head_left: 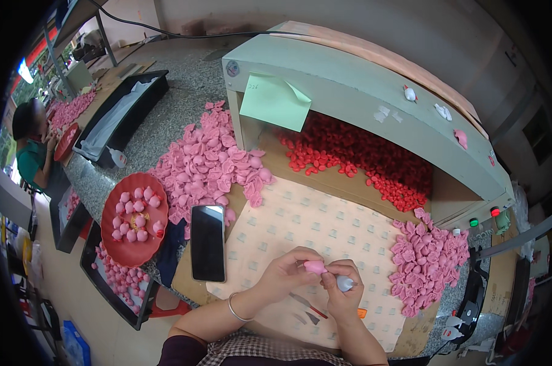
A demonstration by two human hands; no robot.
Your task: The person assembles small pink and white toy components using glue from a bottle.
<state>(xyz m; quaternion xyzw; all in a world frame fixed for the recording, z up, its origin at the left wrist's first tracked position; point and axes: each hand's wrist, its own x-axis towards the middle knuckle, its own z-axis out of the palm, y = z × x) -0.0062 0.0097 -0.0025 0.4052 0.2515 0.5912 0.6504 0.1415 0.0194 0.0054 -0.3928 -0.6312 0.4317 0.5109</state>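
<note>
Between my two hands, over the patterned cloth, is a small rounded pink piece. The fingers of my left hand pinch it from the left. My right hand is closed around a small whitish squeeze bottle, its thumb and fingertips close to the pink piece's right end. Whether those fingertips also grip the piece, I cannot tell. Below my hands a thin pointed tool with a red part lies on the cloth.
Pink molded pieces are heaped at left and right. Red pieces fill the pale green box ahead. A black phone and a red plate of pink pieces stand left. Far left, a person sits working.
</note>
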